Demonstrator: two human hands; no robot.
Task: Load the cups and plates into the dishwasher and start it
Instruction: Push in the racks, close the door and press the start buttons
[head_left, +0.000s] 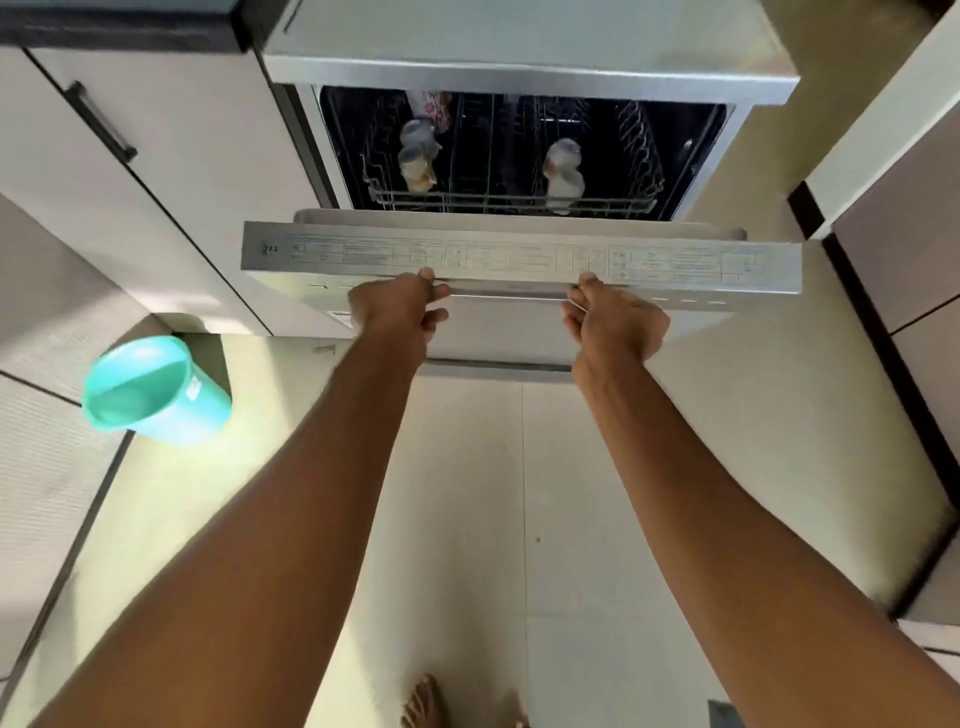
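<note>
Dishwasher (530, 67) occupies the upper centre of the frame, between a pale cabinet (171, 171) at the upper left and a light panel edge at the upper right. Its door (519, 257) is partly open, tilted outward, with the top edge running as a long horizontal band across the middle of the frame. That edge carries a printed label strip (the print is too blurred to read).

Behind the door's edge, the dark cavity shows the wire rack (514, 200). Clear cups (418, 153) stand in the left part of the rack, and further clear cups (562, 171) stand in the right part. A gap of empty rack separates the two groups.

Left hand (397, 312) grips the handle bar (511, 297) just below the door's top edge, fingers curled around it, thumb up against the edge. Right hand (615, 325) is closed on the same bar further right, with a bare stretch of bar between the hands.

A teal bucket (156, 392) stands on the floor (519, 493) at the left, well apart from the door. The tiled floor below the door, in the lower centre, is open. Bare feet (462, 701) show at the bottom edge.
</note>
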